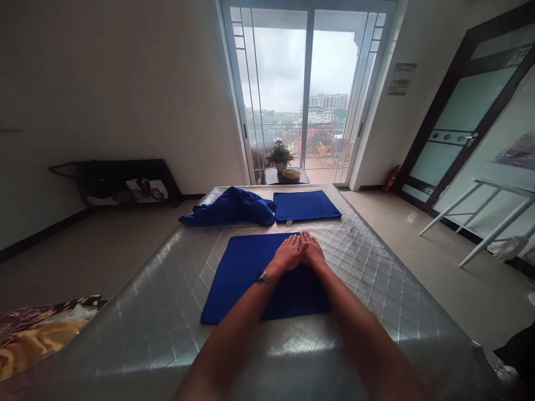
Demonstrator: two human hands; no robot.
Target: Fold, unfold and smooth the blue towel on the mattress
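A folded blue cloth [238, 273] lies flat on the silvery quilted mattress [376, 289] in front of me. Both hands rest on its far right part, side by side and touching. My left hand [289, 252] lies flat with fingers stretched forward, a watch or band on its wrist. My right hand [311, 249] is also flat, its fingers pointing away from me near the cloth's far edge. Beyond them is a second folded blue cloth [307, 205] with a small white tag. To its left sits a crumpled blue cloth [234, 207].
A small dark table [271, 177] with a potted plant [280, 156] stands past the mattress, before the sliding glass door [308, 83]. Patterned fabric [45, 334] lies at the lower left. A white-legged stand [487, 223] is at the right, near a dark-framed door [455, 111].
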